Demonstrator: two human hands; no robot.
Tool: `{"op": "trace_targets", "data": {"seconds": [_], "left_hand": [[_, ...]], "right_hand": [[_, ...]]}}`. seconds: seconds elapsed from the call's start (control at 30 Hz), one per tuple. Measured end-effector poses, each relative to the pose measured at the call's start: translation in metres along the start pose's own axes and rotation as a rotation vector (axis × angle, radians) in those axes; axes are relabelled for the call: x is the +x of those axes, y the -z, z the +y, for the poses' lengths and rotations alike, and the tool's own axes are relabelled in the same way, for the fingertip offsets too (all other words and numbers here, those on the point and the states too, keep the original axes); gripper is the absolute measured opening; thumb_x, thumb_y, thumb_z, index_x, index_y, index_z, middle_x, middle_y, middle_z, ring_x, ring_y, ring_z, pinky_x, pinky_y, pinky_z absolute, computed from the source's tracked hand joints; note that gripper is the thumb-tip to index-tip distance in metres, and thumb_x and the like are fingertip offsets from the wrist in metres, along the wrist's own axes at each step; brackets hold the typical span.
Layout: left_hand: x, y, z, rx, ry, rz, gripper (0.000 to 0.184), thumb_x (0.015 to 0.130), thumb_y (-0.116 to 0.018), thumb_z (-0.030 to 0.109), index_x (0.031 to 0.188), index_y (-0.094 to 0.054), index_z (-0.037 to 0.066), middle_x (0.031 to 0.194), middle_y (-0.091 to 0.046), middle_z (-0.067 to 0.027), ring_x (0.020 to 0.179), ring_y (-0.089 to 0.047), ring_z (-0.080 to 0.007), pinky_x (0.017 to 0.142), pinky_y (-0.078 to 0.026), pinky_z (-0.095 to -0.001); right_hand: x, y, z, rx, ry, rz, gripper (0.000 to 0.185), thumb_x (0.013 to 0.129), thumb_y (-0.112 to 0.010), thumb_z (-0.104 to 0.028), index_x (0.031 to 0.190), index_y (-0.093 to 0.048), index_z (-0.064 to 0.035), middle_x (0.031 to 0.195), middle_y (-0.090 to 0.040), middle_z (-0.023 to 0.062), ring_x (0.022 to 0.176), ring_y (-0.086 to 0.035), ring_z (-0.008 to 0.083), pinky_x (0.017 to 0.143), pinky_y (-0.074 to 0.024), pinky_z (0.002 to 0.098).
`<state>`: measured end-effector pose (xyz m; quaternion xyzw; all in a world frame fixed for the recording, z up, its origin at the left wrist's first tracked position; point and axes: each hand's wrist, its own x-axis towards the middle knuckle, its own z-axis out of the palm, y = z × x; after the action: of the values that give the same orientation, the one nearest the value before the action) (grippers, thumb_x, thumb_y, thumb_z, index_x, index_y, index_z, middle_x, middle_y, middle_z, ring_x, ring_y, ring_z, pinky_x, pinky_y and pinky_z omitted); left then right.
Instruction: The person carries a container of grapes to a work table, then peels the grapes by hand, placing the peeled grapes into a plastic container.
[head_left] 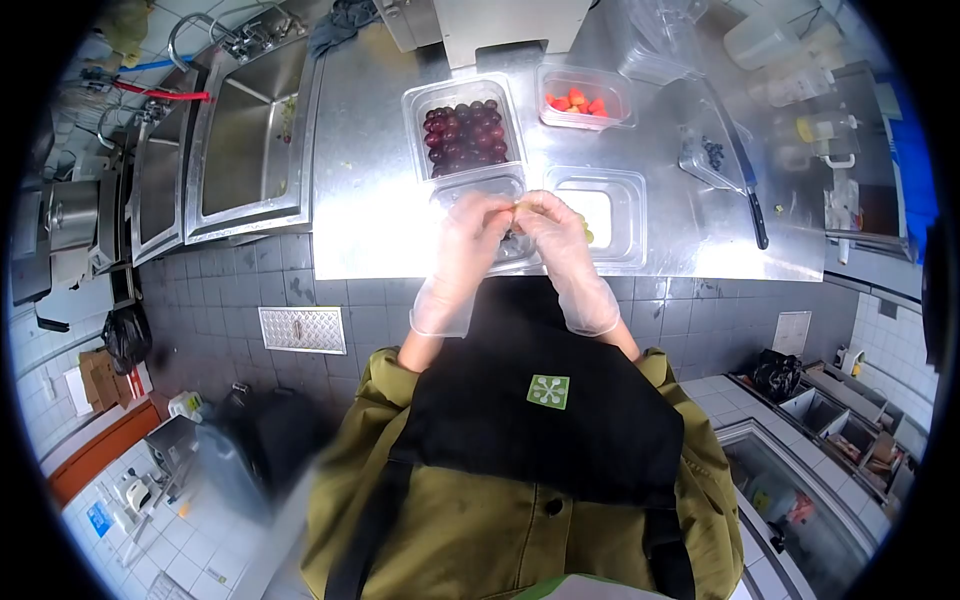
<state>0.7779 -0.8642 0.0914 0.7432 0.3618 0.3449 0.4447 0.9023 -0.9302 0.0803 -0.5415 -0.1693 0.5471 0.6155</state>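
Observation:
My left hand (475, 228) and my right hand (550, 222), both in clear plastic gloves, meet fingertip to fingertip. They pinch a small yellow-green thing (517, 206), mostly hidden by the fingers; its kind is unclear. Below them lies a clear plastic container (510, 256), its contents largely covered. Beside my right hand, a clear tub (628, 215) shows some green fruit (588, 234), perhaps grapes, at its left edge. Dark red grapes (465, 138) fill a clear tub just beyond my left hand.
Cut red fruit (577, 102) sits in a tub at the back. To the right, a black-handled knife (757, 218) lies beside a container of blueberries (712, 153). Steel sinks (250, 150) adjoin the counter (365, 215) on the left. A metal appliance (510, 25) stands behind.

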Motion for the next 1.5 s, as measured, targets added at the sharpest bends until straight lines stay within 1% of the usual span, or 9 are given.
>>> {"op": "trace_targets", "data": {"seconds": [0.07, 0.27, 0.5, 0.93, 1.07, 1.17, 1.3, 1.4, 1.5], "left_hand": [[0.000, 0.001, -0.001, -0.071, 0.065, -0.010, 0.012, 0.080, -0.062, 0.003, 0.092, -0.062, 0.002, 0.085, -0.061, -0.0097, 0.075, -0.062, -0.0221, 0.065, -0.049, -0.0303], [-0.005, -0.002, -0.008, -0.557, 0.530, 0.034, 0.012, 0.088, -0.054, 0.007, 0.093, -0.062, -0.001, 0.083, -0.062, -0.0038, 0.071, -0.055, -0.0091, 0.068, -0.046, -0.0238], [-0.007, -0.005, -0.021, -0.389, 0.326, -0.059, 0.014, 0.091, -0.054, 0.010, 0.098, -0.063, 0.001, 0.087, -0.062, -0.0007, 0.073, -0.053, -0.0066, 0.067, -0.044, -0.0191], [-0.006, -0.006, -0.033, -0.418, 0.407, 0.063, 0.005, 0.082, -0.063, 0.007, 0.087, -0.062, 0.005, 0.082, -0.064, -0.0057, 0.075, -0.061, -0.0123, 0.067, -0.047, -0.0239], [-0.006, -0.004, -0.046, 0.458, 0.213, -0.058, 0.008, 0.078, -0.064, 0.017, 0.078, -0.059, 0.010, 0.081, -0.062, -0.0136, 0.074, -0.062, -0.0301, 0.060, -0.049, -0.0384], [-0.012, -0.010, -0.070, 0.585, -0.133, -0.110, 0.004, 0.068, -0.060, 0.008, 0.070, -0.063, 0.006, 0.084, -0.059, -0.0133, 0.081, -0.058, -0.0307, 0.067, -0.049, -0.0398], [-0.003, -0.006, -0.037, 0.715, 0.128, -0.271, 0.012, 0.072, -0.056, 0.006, 0.072, -0.067, 0.009, 0.083, -0.064, -0.0094, 0.081, -0.061, -0.0281, 0.068, -0.052, -0.0380], [-0.005, -0.002, -0.051, 0.733, -0.231, -0.087, 0.010, 0.074, -0.057, 0.008, 0.077, -0.067, 0.009, 0.078, -0.065, -0.0121, 0.077, -0.062, -0.0305, 0.068, -0.052, -0.0407], [0.003, 0.004, -0.054, 0.498, -0.163, -0.030, 0.015, 0.078, -0.056, 0.015, 0.087, -0.065, 0.008, 0.078, -0.064, -0.0134, 0.077, -0.062, -0.0325, 0.069, -0.049, -0.0433]], "right_hand": [[0.000, 0.002, 0.001, -0.039, -0.001, -0.022, 0.014, 0.085, -0.058, -0.006, 0.098, -0.059, -0.0009, 0.089, -0.061, 0.0038, 0.081, -0.056, 0.0092, 0.073, -0.0446, 0.0235], [-0.007, 0.001, -0.005, -0.101, 0.015, -0.028, 0.015, 0.086, -0.056, -0.008, 0.099, -0.060, -0.0006, 0.089, -0.061, 0.0032, 0.080, -0.055, 0.0079, 0.072, -0.0440, 0.0223], [-0.006, 0.007, 0.001, -0.194, 0.075, -0.041, 0.017, 0.088, -0.054, -0.009, 0.101, -0.060, 0.0005, 0.089, -0.061, 0.0035, 0.078, -0.054, 0.0079, 0.070, -0.0427, 0.0213], [-0.011, 0.010, 0.000, -0.241, 0.171, -0.061, 0.014, 0.089, -0.055, -0.005, 0.101, -0.059, 0.0000, 0.086, -0.062, 0.0053, 0.079, -0.058, 0.0103, 0.073, -0.0449, 0.0220], [-0.011, 0.046, -0.002, -0.336, 0.307, 0.126, 0.011, 0.088, -0.055, -0.006, 0.096, -0.060, 0.0002, 0.083, -0.062, 0.0042, 0.076, -0.056, 0.0098, 0.072, -0.0442, 0.0227], [-0.008, 0.089, 0.010, -0.594, 0.419, 0.331, 0.010, 0.085, -0.059, -0.007, 0.092, -0.060, 0.0000, 0.079, -0.060, 0.0031, 0.074, -0.053, 0.0068, 0.066, -0.0429, 0.0218], [-0.007, 0.108, 0.004, -1.079, 0.330, 0.507, 0.015, 0.084, -0.056, -0.013, 0.092, -0.062, -0.0023, 0.084, -0.063, 0.0124, 0.077, -0.061, 0.0250, 0.071, -0.0479, 0.0334], [-0.011, 0.114, 0.011, -1.326, 0.305, 0.523, 0.018, 0.084, -0.053, -0.016, 0.092, -0.064, -0.0037, 0.093, -0.063, 0.0151, 0.083, -0.061, 0.0338, 0.075, -0.0486, 0.0389], [-0.011, 0.118, 0.011, -1.324, 0.351, 0.531, 0.020, 0.083, -0.052, -0.017, 0.094, -0.065, -0.0056, 0.098, -0.061, 0.0151, 0.086, -0.060, 0.0349, 0.077, -0.0485, 0.0410]]}}
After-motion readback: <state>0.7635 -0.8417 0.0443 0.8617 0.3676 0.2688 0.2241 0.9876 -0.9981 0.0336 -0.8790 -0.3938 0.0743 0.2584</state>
